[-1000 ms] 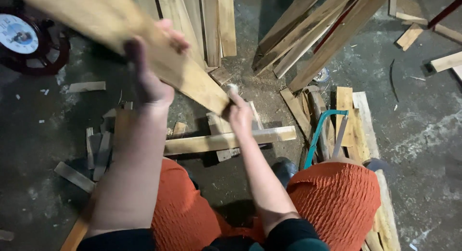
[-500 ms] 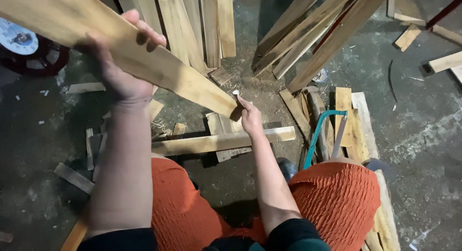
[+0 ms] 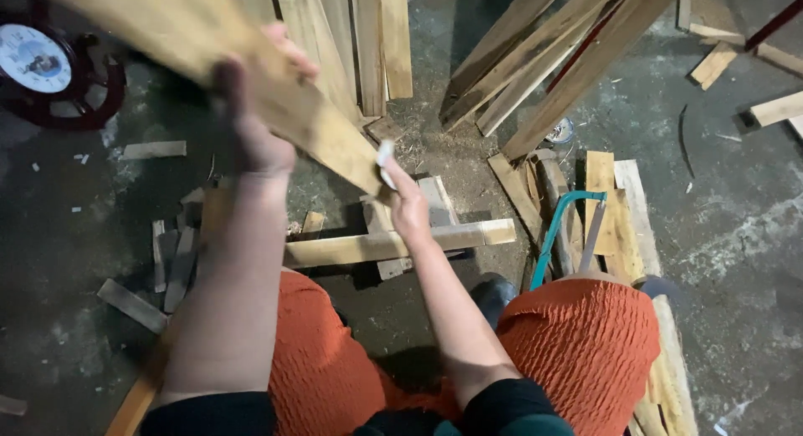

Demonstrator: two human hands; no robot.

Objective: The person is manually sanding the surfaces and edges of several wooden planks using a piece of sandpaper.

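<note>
Fingers of the left hand (image 3: pixel 255 122) curl tight around a plank (image 3: pixel 251 76), thumb on the near face and the other fingers wrapped over the far edge (the hand is blurred, so no finer detail shows). That plank is raised off the floor and slants from the upper left corner down toward the middle of the view. Its lower end meets the right hand (image 3: pixel 408 203), whose fingers are pinched shut on a small white piece (image 3: pixel 386 162) pressed against the end of the wood; what the piece is cannot be told.

Below the hands a batten (image 3: pixel 393 244) lies flat across the floor (image 3: pixel 736 260), with short offcuts under and beside it. More offcuts (image 3: pixel 171 260) lie scattered to the left. Both knees, in orange cloth (image 3: pixel 577 344), fill the bottom of the view, with a dark shoe (image 3: pixel 493 294) between them.

Right of the batten, a teal-framed saw (image 3: pixel 560 235) rests on a stack of boards (image 3: pixel 623 227). Long planks (image 3: pixel 544 64) lean together at the top, and another set (image 3: pixel 368 43) stands near the raised one. A round red object with a pale disc (image 3: pixel 38 64) sits at the upper left.
</note>
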